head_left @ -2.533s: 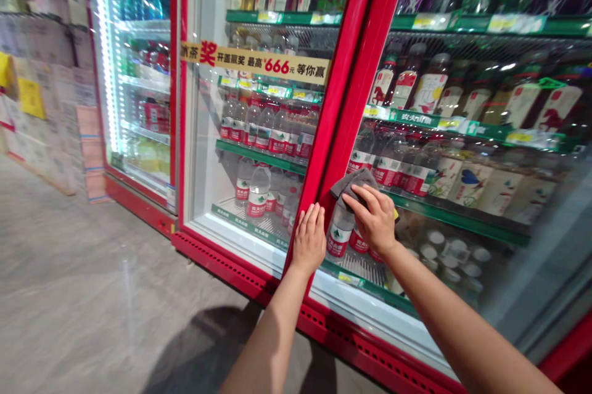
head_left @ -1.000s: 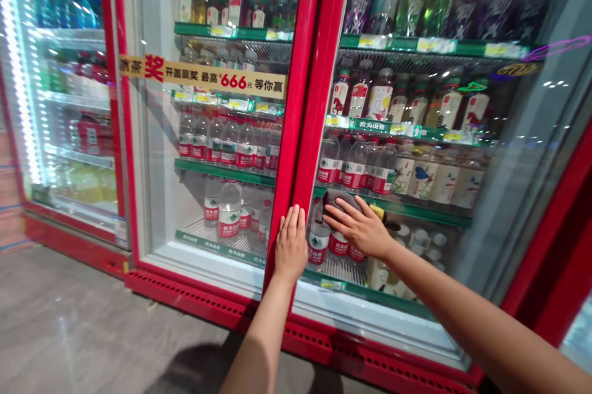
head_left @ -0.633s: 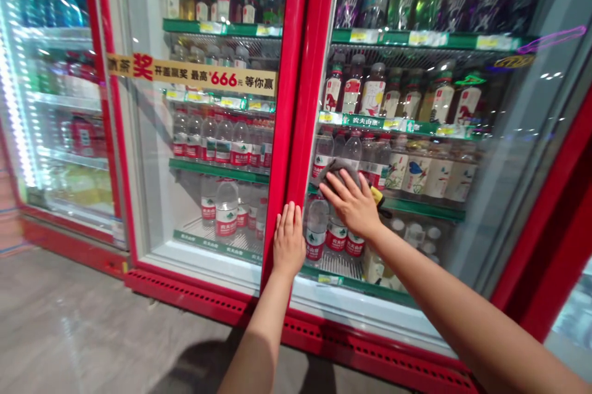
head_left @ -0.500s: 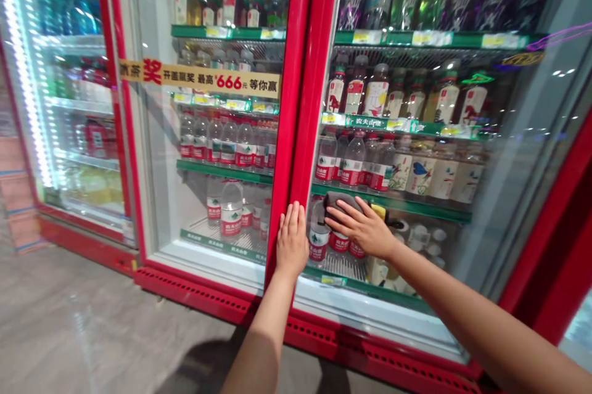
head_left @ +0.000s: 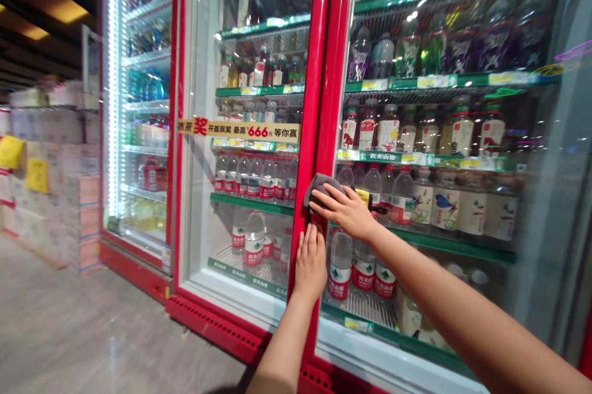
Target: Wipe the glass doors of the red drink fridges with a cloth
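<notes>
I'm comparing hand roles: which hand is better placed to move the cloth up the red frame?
Probably the right hand: it holds the cloth against the red frame. The left hand lies just below, with no cloth visible under it.

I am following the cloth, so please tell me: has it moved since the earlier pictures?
Yes, the cloth has moved left, farther over the red frame.

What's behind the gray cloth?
Red door frames show above and below the gray cloth; the patch directly behind it can't be seen, covered by cloth and right hand.
</notes>
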A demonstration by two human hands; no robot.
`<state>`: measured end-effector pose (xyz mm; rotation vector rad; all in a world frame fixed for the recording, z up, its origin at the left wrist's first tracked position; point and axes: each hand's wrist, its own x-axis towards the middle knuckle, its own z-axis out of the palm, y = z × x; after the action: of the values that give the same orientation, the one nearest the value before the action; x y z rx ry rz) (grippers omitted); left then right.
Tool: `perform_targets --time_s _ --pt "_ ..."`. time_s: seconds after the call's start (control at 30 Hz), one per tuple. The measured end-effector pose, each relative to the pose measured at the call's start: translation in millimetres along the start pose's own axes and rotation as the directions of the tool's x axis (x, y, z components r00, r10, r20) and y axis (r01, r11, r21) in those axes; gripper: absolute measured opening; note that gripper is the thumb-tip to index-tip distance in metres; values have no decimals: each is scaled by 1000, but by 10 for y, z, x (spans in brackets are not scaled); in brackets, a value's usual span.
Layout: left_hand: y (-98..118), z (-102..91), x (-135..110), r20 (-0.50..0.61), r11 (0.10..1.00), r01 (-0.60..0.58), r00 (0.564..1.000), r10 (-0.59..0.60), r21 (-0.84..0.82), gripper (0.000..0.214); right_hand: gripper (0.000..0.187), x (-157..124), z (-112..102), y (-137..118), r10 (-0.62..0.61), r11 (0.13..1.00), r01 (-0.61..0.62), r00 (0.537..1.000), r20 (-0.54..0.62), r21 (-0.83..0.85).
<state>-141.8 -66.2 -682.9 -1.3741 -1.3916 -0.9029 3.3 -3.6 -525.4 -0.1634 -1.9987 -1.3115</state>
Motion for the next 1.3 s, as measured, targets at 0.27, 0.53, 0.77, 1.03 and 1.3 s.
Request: perform_targets --time_s 0.27,0.53,0.77,1.03,1.3 --pt "-184 -6 651 -6 997 -58 998 58 -56 76 44 443 -1 432 183 983 -183 983 -13 25" --pt "-251 -56 1885 -91 991 -44 995 33 -124 74 38 1002 -130 1057 238 971 -238 971 -27 19" --pt "-351 -342 2973 -53 989 -49 998 42 -138 83 35 1707 -258 1859 269 963 -267 954 -136 32" --pt "-426 -552 4143 -126 989 -7 992 -12 -149 88 37 2377 -507 2797 241 971 -240 964 -117 20" --pt "-453 -850 4914 -60 984 38 997 -49 -174 85 34 2939 -696 3494 169 986 -168 982 -88 20"
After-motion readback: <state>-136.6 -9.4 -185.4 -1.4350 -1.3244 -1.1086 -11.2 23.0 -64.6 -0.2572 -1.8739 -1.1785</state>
